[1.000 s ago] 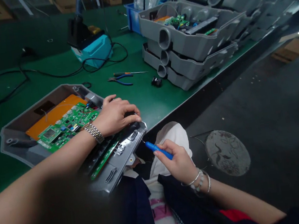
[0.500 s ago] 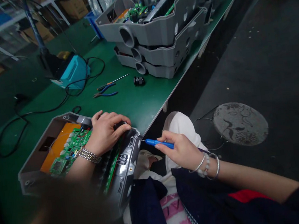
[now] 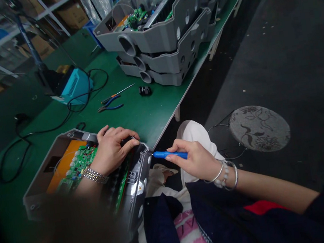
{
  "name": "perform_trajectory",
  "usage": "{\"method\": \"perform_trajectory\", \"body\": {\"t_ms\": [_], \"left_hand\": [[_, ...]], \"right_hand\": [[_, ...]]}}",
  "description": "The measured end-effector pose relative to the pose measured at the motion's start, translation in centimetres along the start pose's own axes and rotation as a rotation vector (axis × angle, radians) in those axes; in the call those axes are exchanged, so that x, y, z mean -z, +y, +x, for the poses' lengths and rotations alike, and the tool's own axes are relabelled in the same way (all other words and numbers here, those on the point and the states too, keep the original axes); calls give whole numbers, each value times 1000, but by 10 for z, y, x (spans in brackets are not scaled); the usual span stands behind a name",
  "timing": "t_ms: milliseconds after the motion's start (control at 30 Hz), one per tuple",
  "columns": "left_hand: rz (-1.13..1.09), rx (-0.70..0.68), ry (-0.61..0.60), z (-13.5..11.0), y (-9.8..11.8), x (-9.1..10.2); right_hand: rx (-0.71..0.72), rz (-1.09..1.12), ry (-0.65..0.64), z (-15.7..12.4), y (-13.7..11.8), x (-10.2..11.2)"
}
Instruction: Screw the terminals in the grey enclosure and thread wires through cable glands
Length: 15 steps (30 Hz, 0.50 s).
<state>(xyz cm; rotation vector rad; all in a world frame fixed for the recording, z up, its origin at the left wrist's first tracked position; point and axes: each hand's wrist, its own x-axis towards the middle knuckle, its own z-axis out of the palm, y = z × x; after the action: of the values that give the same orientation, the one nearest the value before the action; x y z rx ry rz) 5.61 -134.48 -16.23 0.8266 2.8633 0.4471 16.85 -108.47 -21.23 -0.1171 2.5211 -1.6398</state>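
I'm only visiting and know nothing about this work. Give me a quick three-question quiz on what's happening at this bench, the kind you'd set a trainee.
1. Multiple choice: what does the person's right hand hold? A) a slim blue-handled screwdriver; B) a wooden hammer; C) a paintbrush.
2. True or false: the left hand rests on the open grey plastic housing that holds a green circuit board.
3. Fill in: the stack of grey plastic housings stands on a ____ bench top.
Key: 1 A; 2 true; 3 green.
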Motion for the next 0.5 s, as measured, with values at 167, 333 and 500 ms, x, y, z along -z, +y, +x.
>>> {"method": "perform_trajectory", "body": {"t_ms": [167,333,500], "left_hand": [[-3,4,1,0,0,0],[-7,0,22,1,-2,-3],[-10,1,31,2,-3,-4]], "right_hand": [[40,-135,13,-5,4,-6],[-12,-163,-1,-13,10,-16],[-87,-72,-102,-26,5,-21]]}}
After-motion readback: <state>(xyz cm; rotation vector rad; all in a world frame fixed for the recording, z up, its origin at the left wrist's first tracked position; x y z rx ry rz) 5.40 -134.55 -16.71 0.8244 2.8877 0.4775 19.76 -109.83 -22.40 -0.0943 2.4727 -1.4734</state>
